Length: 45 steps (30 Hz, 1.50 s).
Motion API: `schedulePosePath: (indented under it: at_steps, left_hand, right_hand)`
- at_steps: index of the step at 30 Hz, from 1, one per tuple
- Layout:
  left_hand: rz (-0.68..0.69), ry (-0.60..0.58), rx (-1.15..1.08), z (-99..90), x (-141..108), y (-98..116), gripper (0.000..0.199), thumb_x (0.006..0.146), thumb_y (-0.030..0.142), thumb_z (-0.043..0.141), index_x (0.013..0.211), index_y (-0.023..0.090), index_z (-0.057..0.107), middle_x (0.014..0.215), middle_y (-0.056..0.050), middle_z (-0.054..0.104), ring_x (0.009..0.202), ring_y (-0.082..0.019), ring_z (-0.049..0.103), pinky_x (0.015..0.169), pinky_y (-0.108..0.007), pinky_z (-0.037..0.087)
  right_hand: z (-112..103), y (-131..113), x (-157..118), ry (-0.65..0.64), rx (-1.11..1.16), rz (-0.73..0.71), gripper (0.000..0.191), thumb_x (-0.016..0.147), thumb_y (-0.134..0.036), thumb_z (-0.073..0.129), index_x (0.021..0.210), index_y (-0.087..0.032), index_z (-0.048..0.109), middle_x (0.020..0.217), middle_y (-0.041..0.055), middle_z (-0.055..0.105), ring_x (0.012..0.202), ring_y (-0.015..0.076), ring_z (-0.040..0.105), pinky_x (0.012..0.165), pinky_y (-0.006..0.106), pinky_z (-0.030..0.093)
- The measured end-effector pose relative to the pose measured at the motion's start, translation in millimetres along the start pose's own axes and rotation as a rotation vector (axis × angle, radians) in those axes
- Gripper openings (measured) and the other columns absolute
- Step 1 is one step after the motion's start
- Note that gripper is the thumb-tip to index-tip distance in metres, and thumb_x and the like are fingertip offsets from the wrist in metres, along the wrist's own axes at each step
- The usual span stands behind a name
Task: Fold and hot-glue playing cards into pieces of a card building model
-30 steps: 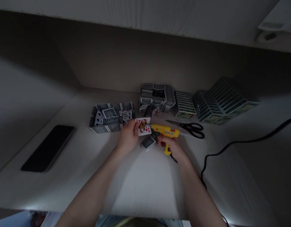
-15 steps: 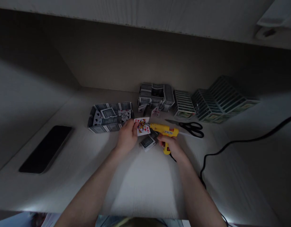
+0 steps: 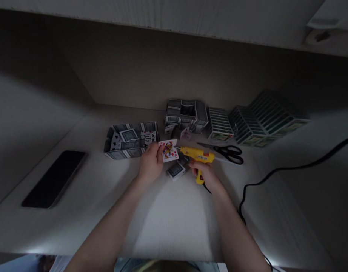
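Note:
My left hand (image 3: 151, 162) pinches a playing card (image 3: 170, 151) by its left side, its red-and-yellow face with diamonds turned up. My right hand (image 3: 205, 173) is wrapped round the grip of a yellow glue gun (image 3: 197, 153), whose nozzle points left at the card's right edge. Whether the nozzle touches the card, I cannot tell. Below the card lies a small stack of playing cards (image 3: 176, 170), backs up. Left of my left hand stands an open box made of cards (image 3: 128, 152), with loose cards inside.
Black-handled scissors (image 3: 232, 154) lie right of the glue gun. Behind stand a built card structure (image 3: 200, 113) and several ribbed card blocks (image 3: 220, 122). A phone (image 3: 53, 179) lies at left. A black cable (image 3: 264, 179) curves across the right. A shelf edge (image 3: 162, 28) hangs overhead.
My left hand and the card have shifted slightly left, leaving a little more space between card and glue gun body. The right hand keeps its grip, almost still.

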<state>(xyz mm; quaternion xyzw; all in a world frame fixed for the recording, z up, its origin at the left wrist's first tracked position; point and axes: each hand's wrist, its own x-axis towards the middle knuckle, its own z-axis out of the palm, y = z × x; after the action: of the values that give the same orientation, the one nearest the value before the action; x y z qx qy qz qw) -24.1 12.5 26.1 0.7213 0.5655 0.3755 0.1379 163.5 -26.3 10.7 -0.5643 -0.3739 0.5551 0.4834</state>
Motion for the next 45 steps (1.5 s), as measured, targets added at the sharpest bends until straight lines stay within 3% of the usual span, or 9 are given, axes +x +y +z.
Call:
schedulePosePath:
  at_steps: [11,16,21,26,30,34,40,45]
  left_hand:
    - [-0.016,0.03,-0.044,2.2,1,-3,0.021,0.088,0.028,0.036,0.074,0.018,0.048,0.072,-0.003,0.056,0.068,-0.015,0.053,0.059,-0.026,0.038]
    - [-0.022,0.036,-0.098,1.6,1,-3,0.022,0.088,0.03,0.036,0.076,0.018,0.05,0.073,-0.003,0.057,0.069,-0.016,0.054,0.06,-0.025,0.038]
    - [-0.002,0.042,-0.069,1.7,1,-4,0.022,0.087,0.029,0.039,0.072,0.018,0.05,0.07,-0.003,0.055,0.066,-0.015,0.052,0.059,-0.025,0.037]
    - [-0.004,0.04,-0.08,3.1,1,-6,0.023,0.088,0.031,0.038,0.075,0.018,0.052,0.07,-0.003,0.056,0.066,-0.015,0.053,0.059,-0.024,0.037]
    - [0.0,0.04,-0.094,3.4,0,-6,0.021,0.087,0.03,0.039,0.077,0.018,0.053,0.075,-0.003,0.059,0.07,-0.015,0.054,0.063,-0.025,0.039]
    - [-0.016,-0.042,-0.16,4.3,-1,-3,0.023,0.087,0.032,0.038,0.08,0.018,0.054,0.076,-0.003,0.06,0.069,-0.015,0.055,0.061,-0.024,0.041]
    - [0.005,-0.298,-0.227,8.2,-7,-1,0.026,0.087,0.036,0.039,0.073,0.019,0.053,0.068,-0.001,0.06,0.063,-0.013,0.055,0.055,-0.022,0.039]
    - [0.065,-0.335,-0.175,8.2,-9,1,0.025,0.087,0.033,0.04,0.072,0.018,0.053,0.068,-0.001,0.059,0.063,-0.012,0.054,0.055,-0.022,0.037]
  right_hand:
    - [1,-1,1,0.029,0.012,0.024,0.024,0.056,-0.028,0.062,0.039,-0.019,0.048,0.035,-0.0032,0.045,0.036,0.0085,0.037,0.039,0.024,0.024]
    - [2,-6,0,0.121,0.079,0.032,0.02,0.057,-0.03,0.063,0.046,-0.018,0.051,0.039,-0.0039,0.048,0.035,0.0072,0.036,0.036,0.022,0.023]
    - [-11,-12,6,0.146,0.378,0.011,0.018,0.058,-0.027,0.066,0.073,-0.018,0.06,0.064,-0.0009,0.066,0.038,0.0054,0.04,0.036,0.02,0.03]
    - [-38,-17,11,0.213,0.651,-0.01,0.011,0.06,-0.015,0.06,0.07,-0.018,0.061,0.073,0.0002,0.067,0.047,0.0051,0.049,0.043,0.017,0.043]
    - [-43,-20,9,0.241,0.76,-0.005,0.018,0.057,-0.007,0.06,0.068,-0.021,0.062,0.072,-0.0015,0.066,0.059,0.0074,0.057,0.053,0.018,0.05]
    - [-29,-21,4,0.149,0.663,0.061,0.015,0.059,-0.013,0.068,0.072,-0.02,0.064,0.074,-0.0014,0.066,0.057,0.0079,0.056,0.045,0.018,0.047]
    - [-14,-19,2,0.101,0.578,0.108,0.024,0.057,-0.02,0.076,0.079,-0.019,0.066,0.075,-0.0012,0.066,0.058,0.0084,0.057,0.046,0.018,0.047]
    - [-28,-20,5,0.225,0.572,0.068,0.027,0.059,-0.028,0.076,0.082,-0.022,0.065,0.07,-0.0042,0.065,0.052,0.0071,0.056,0.044,0.018,0.045]
